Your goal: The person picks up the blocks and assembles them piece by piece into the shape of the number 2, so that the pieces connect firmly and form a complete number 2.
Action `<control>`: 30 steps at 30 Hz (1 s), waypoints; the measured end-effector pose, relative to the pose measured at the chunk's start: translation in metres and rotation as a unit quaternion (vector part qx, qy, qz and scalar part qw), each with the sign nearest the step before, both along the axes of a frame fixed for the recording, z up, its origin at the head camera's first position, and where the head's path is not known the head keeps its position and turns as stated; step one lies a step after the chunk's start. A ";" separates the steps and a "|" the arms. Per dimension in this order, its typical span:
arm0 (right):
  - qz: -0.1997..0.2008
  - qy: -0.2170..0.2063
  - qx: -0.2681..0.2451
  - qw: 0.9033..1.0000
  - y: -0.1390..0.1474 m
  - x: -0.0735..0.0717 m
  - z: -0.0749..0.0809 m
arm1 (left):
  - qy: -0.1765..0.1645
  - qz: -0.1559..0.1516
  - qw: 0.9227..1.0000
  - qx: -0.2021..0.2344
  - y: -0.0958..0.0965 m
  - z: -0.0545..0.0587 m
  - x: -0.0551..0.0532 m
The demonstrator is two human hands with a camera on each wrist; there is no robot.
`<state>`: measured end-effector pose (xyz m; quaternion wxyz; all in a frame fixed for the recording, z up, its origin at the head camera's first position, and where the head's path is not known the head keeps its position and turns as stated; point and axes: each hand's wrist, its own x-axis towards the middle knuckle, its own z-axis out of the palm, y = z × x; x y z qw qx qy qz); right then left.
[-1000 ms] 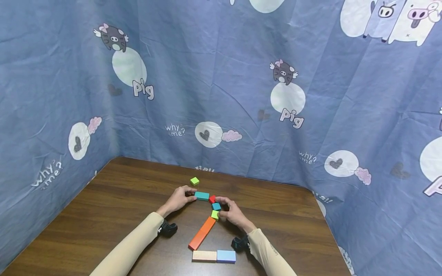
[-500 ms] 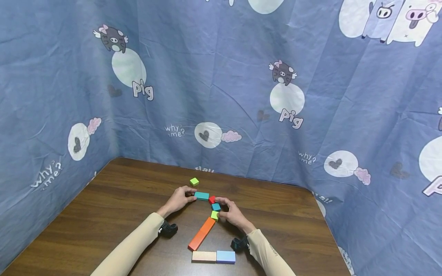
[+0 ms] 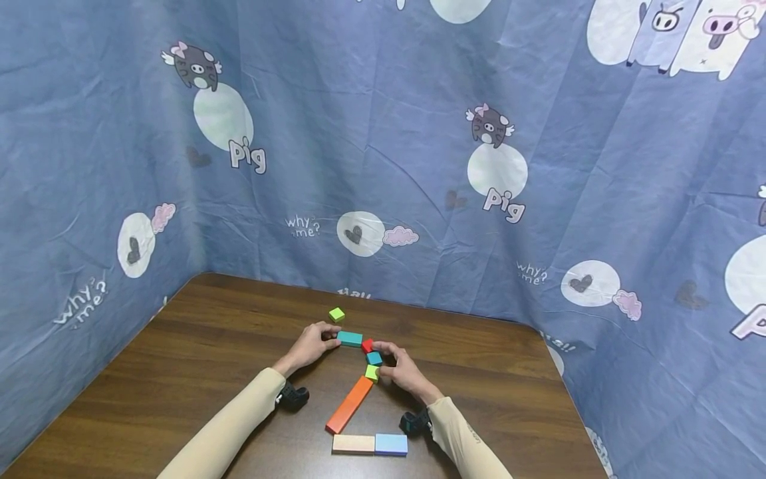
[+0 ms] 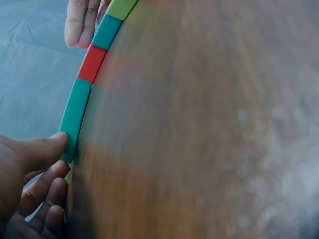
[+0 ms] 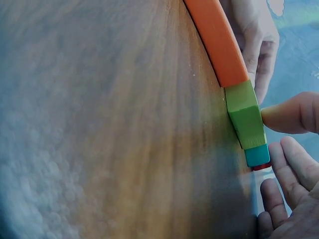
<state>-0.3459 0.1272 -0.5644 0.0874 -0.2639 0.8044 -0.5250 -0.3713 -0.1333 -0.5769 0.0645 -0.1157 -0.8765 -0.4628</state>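
My left hand [image 3: 308, 346] pinches the left end of a teal rectangular block [image 3: 350, 339], its thumb on the near face in the left wrist view. A red block [image 3: 368, 346] stands at the teal block's other end. From there a small blue block [image 3: 374, 358], a lime green block [image 3: 372, 372] and a long orange-red strip of blocks [image 3: 350, 404] curve toward the person. My right hand [image 3: 405, 372] is spread along the outer side of this curve. Its thumb [image 5: 291, 114] touches the green block, and its index fingertip is right at the red block.
A loose lime green block [image 3: 337, 315] lies beyond the left hand. Nearer the person, a tan block [image 3: 354, 444] and a light blue block [image 3: 391, 444] sit end to end. The wooden table [image 3: 491, 386] backs onto a blue printed curtain [image 3: 383, 166].
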 end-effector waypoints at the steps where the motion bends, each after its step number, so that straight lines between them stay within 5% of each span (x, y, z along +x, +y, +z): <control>1: 0.002 -0.003 -0.001 1.000 0.000 0.003 0.004 | 0.000 -0.001 1.000 0.000 0.000 0.000 0.000; 9: 0.014 -0.011 -0.001 1.000 0.000 0.015 0.024 | 0.003 -0.001 1.000 -0.001 0.000 -0.001 0.000; 30: 0.000 -0.014 0.003 1.000 0.000 0.016 0.026 | -0.010 0.003 1.000 0.003 -0.001 0.001 -0.001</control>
